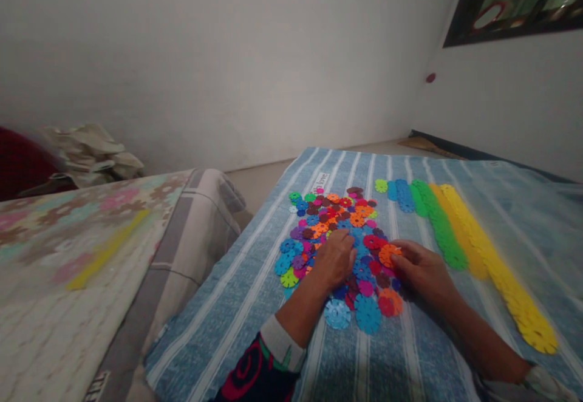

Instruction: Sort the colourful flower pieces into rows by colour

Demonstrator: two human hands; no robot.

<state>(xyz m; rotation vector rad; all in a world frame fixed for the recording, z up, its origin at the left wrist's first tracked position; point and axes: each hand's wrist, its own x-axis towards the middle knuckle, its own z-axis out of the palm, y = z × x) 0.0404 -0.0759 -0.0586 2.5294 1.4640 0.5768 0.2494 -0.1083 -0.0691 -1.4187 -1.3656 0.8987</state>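
Observation:
A pile of notched plastic discs (368, 314) in many colours lies spread on a blue striped cloth (255, 305). My right hand (423, 271), at the pile's right side, pinches an orange notched disc (388, 255) between thumb and fingers. My left hand (336, 259) is over the middle of the pile, fingers curled down among blue discs; what they grip, if anything, is hidden. Right of the pile, discs are sorted by colour in overlapping rows: a long yellow row (496, 262), an orange-yellow row (462, 241), a green row (439, 226) and a short blue row (404, 197).
A lime green disc (381, 186) lies near the blue row's far end. To the left stands another surface with a floral cover (113, 207) and a yellow strip (109, 250) on it. Crumpled beige material (91, 150) sits behind it. A white wall (228, 56) rises beyond.

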